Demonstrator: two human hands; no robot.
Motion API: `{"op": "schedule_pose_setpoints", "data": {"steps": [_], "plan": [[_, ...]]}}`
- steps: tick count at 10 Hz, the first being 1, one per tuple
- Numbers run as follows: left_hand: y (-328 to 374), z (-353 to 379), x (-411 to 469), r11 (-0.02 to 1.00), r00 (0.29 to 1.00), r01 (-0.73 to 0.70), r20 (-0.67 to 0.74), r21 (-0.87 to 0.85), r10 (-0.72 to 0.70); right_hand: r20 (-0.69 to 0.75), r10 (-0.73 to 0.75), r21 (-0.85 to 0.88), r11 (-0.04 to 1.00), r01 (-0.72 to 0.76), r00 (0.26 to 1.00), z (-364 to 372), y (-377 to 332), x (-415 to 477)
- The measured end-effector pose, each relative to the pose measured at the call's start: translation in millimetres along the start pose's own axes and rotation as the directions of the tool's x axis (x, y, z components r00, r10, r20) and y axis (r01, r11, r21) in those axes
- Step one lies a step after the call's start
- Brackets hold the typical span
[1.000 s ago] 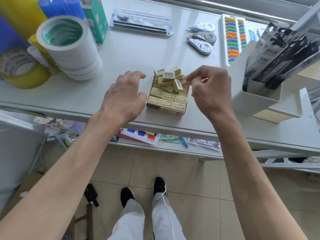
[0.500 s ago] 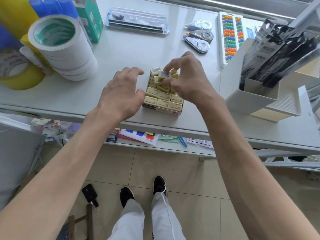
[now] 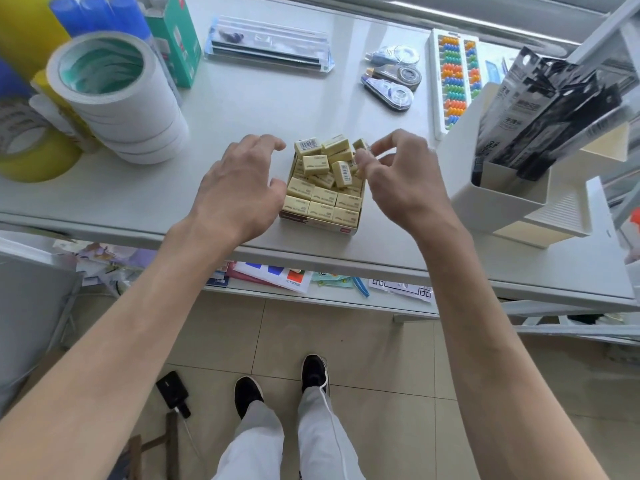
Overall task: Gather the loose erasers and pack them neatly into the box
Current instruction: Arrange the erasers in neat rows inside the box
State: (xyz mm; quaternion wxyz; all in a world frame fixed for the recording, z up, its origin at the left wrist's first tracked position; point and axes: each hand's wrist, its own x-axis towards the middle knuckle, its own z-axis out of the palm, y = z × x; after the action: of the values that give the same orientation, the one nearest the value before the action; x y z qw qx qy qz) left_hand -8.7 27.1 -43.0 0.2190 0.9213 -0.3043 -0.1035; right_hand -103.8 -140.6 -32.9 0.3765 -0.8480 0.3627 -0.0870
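Left hand (image 3: pixel 239 188) hovered just beside the left wall of the box (image 3: pixel 318 225), fingers spread and loosely curved, gripping nothing. Right hand (image 3: pixel 398 178) was at the box's far right corner, fingers curled in toward the pile; whether they pinched an eraser could not be made out. The small open box stood near the front edge of the white desk (image 3: pixel 242 109). In its near half, yellow erasers (image 3: pixel 323 202) lay flat in tidy rows. Over the far half sat a jumbled heap (image 3: pixel 325 157) of more, tilted every way and rising above the rim. Every eraser in view was in or on the box, so the gathering looked done, while the neat packing seemed about half finished, with the heap yet to be laid into rows.
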Motion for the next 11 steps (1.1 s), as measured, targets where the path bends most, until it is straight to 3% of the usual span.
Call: {"op": "schedule_pose_setpoints", "data": {"steps": [2,4,7,9,11], "plan": [[2,-2,1,1.000,1.000,-0.013,-0.008,-0.003,0.013,0.060,0.006,-0.065,0.998,-0.002,0.998,7,-2,-1],[0,-2,0,1.000,1.000,-0.007,-0.010,0.002,0.007,0.029,-0.024,-0.116,0.993,0.027,0.999,19,1,-3],[1,-2,0,1.000,1.000,-0.006,-0.009,0.001,0.006,-0.028,-0.044,-0.038,0.998,0.043,0.999,13,0,-6],[2,-1,0,1.000,1.000,-0.007,-0.013,0.002,0.007,0.194,-0.198,-0.034,0.977,0.209,0.961,19,-15,-20],[1,-4,-2,1.000,1.000,0.000,-0.006,0.008,0.000,0.247,-0.223,-0.044,0.969,0.241,0.943,30,-17,-19]]}}
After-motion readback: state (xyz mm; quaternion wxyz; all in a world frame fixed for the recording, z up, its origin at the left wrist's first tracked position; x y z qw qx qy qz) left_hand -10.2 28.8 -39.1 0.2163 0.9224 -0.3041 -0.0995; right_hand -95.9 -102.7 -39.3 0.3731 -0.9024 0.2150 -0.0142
